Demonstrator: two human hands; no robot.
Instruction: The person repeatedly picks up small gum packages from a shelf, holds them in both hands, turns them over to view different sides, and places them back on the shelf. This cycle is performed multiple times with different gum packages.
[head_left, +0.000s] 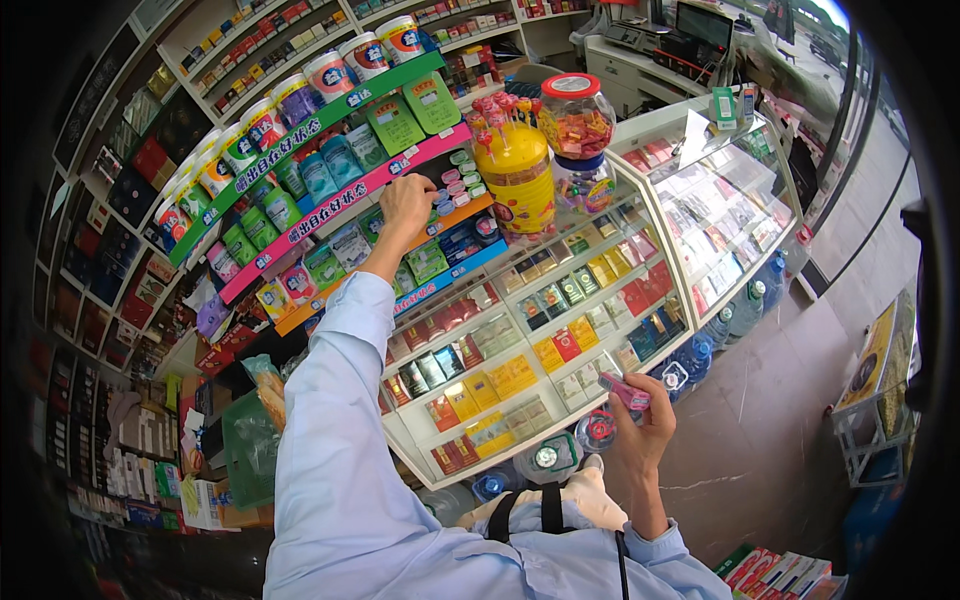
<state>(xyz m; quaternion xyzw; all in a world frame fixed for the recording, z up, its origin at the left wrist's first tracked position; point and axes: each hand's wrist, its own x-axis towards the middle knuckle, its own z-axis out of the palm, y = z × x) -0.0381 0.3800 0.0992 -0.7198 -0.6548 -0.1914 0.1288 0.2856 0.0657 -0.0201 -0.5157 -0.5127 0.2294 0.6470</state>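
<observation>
My left hand (409, 202) reaches into a tiered gum display rack (337, 196), at the shelf under the pink strip. Its fingers are beside small pink, green and blue containers (454, 182); whether they grip anything is hidden. In my right hand (643, 420), at the lower right over the counter's front edge, is a small pink pack (624, 391), held between thumb and fingers. Green, teal and pink gum packs (259, 227) stand in the rack's rows, with round gum tubs (328, 75) along its top.
The rack stands on a glass display counter (525, 341) holding boxed packs. Beside it are a yellow lollipop tub (517, 180) and a red-lidded candy jar (576, 116). Large water bottles (551, 456) line the counter's foot. A green basket (247, 450) is at left, a clear rack (877, 397) at right.
</observation>
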